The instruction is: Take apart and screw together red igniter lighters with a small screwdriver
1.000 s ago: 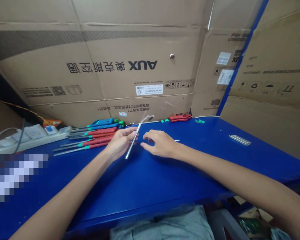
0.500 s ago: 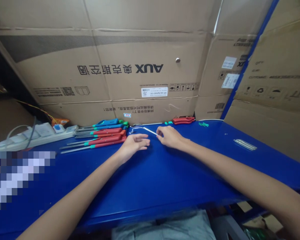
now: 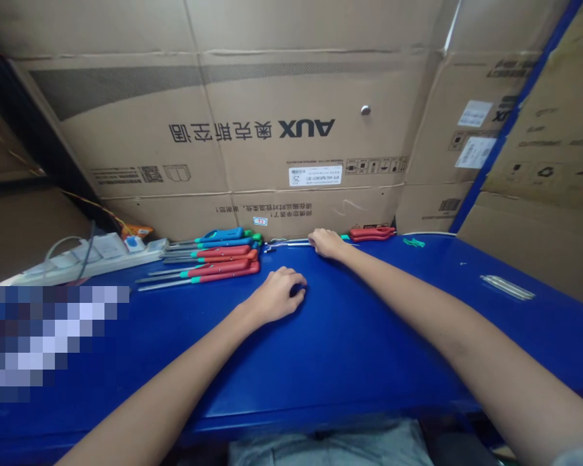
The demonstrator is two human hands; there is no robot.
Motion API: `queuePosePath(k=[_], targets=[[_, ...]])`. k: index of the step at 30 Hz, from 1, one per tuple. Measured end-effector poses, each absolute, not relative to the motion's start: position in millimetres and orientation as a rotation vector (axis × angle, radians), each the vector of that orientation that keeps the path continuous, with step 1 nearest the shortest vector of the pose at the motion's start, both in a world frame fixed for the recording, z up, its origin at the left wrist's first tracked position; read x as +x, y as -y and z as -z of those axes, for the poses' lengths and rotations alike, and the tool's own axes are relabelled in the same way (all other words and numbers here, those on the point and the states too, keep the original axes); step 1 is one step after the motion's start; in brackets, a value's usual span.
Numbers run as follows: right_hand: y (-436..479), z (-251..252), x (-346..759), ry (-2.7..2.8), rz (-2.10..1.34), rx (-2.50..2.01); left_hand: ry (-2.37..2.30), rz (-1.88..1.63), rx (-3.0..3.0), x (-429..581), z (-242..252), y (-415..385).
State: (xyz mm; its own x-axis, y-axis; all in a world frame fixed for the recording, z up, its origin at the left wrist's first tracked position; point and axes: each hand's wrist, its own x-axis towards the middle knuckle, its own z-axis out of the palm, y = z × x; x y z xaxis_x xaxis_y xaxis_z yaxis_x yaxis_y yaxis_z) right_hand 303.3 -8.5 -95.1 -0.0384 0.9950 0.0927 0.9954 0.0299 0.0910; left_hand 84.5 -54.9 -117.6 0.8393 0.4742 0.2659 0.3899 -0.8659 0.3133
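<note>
My right hand (image 3: 326,243) is at the back of the blue table, its fingers closed on a thin silver metal tube (image 3: 296,244) with fine wires at its left end. The tube lies low along the foot of the cardboard; my fingers hide part of it. My left hand (image 3: 279,296) rests nearer the front, palm down, fingers curved and thumb apart, with nothing in it. Just left of it lies a row of long-nosed lighters with red handles (image 3: 228,267) and blue handles (image 3: 222,235). A red handle piece (image 3: 372,233) lies right of my right hand.
Tall cardboard (image 3: 252,97) walls the back of the table (image 3: 369,349). A white power strip (image 3: 148,251) with plugs stands at the left. Small green pieces (image 3: 414,243) lie at the back right, and several silver tubes (image 3: 508,287) farther right.
My right hand has moved back towards the cardboard, and the tube, tilted before, now lies along it. My left hand has drawn back from the tube and lowered towards the table.
</note>
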Motion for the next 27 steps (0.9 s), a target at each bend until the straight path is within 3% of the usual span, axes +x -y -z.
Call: queuePosePath(k=[16, 22, 27], targets=[[-2, 99, 311, 1.989, 0.133, -2.172, -0.728, -0.467, 2.821, 80, 107, 46], [29, 70, 332, 1.825, 0.202, -2.053, -1.407, -0.266, 2.896, 35, 77, 8], [68, 68, 365, 1.624, 0.19, -1.927, -1.447, -0.101, 2.785, 6, 77, -25]])
